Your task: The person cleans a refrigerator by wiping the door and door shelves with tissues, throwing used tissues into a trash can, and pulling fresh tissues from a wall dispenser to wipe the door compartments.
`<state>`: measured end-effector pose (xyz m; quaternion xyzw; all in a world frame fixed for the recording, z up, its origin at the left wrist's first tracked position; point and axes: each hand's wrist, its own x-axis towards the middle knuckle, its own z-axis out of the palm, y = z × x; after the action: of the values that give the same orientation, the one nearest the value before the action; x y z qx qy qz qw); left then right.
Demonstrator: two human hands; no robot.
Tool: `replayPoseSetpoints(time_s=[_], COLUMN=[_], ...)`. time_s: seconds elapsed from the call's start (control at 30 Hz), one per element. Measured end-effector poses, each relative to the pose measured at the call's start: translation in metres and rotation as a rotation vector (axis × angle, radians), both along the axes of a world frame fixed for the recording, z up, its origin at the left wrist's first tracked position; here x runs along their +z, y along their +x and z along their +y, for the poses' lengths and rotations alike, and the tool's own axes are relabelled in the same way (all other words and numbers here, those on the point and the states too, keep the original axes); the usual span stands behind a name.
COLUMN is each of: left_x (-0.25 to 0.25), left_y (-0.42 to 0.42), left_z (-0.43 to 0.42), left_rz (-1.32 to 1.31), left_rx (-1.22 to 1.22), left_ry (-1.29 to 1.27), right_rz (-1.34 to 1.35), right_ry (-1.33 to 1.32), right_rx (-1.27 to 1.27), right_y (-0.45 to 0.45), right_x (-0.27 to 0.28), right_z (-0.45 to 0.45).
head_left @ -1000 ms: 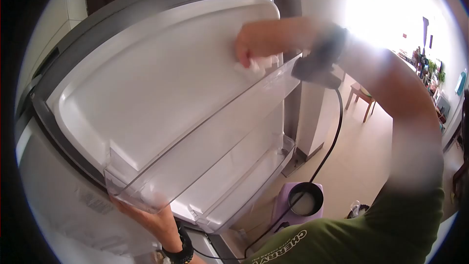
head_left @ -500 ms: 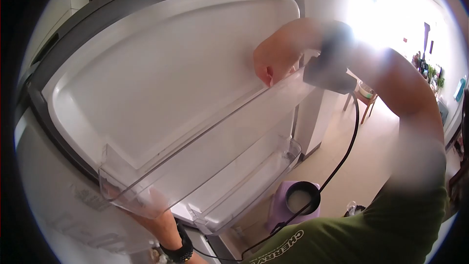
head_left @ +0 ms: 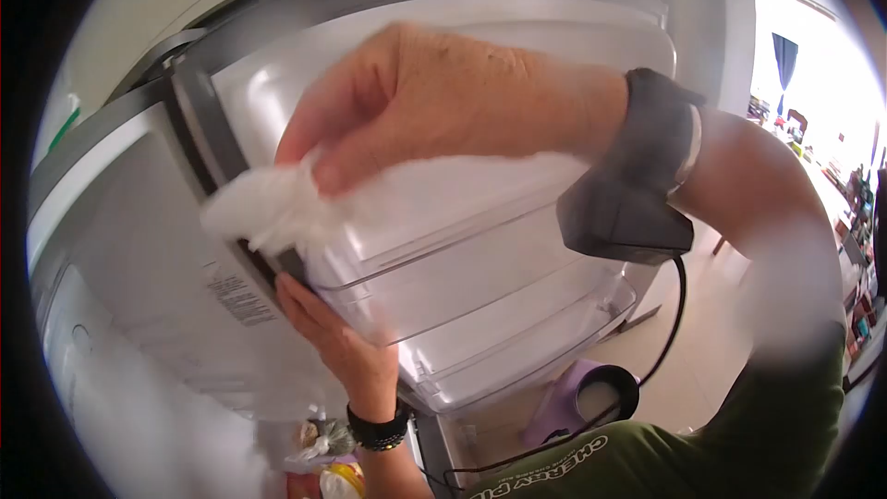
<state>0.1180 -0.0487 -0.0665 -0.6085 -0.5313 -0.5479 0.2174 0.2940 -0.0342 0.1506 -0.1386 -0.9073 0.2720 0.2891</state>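
Observation:
A crumpled white tissue is pinched between the thumb and fingers of my right hand, in front of the fridge door's left edge. On that wrist sits a black box-shaped device with a cable. My left hand is lower, its fingers wrapped round the left end of a clear plastic door bin. The tissue hangs just above this end and partly covers it. Behind the bin is the white inner panel of the fridge door.
Below is a second clear door bin. To the left stands the fridge interior, with bagged items at the bottom. A purple object with a black round rim is on the floor. A black cable hangs from my right wrist.
My right hand has moved from the bin's far right end to its left end, and the white tissue is now visible. The view has shifted left; my left hand stays at the bin's left end.

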Motion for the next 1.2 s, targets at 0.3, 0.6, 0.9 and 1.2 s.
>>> replayPoseSetpoints(time_s=[0.3,0.6,0.9,1.2], left_x=[0.004,-0.004,-0.001,-0.006], left_y=[0.000,-0.004,-0.006,-0.009], left_z=[-0.006,-0.004,-0.013,-0.009], left_rz=[0.011,-0.011,-0.022,-0.015], left_rx=[-0.006,-0.014,-0.081,-0.071], left_ry=[0.032,-0.018,-0.028,0.036], right_rz=[0.184,-0.026,-0.128,-0.177], right_ry=[1.505,1.047,1.516,1.683], right_rx=[-0.217,0.137,-0.134,-0.436], right_y=[-0.028,-0.033,-0.049,0.041], right_x=[0.038,-0.004,0.022,0.031], right_z=[0.030,0.010,-0.013,-0.003])
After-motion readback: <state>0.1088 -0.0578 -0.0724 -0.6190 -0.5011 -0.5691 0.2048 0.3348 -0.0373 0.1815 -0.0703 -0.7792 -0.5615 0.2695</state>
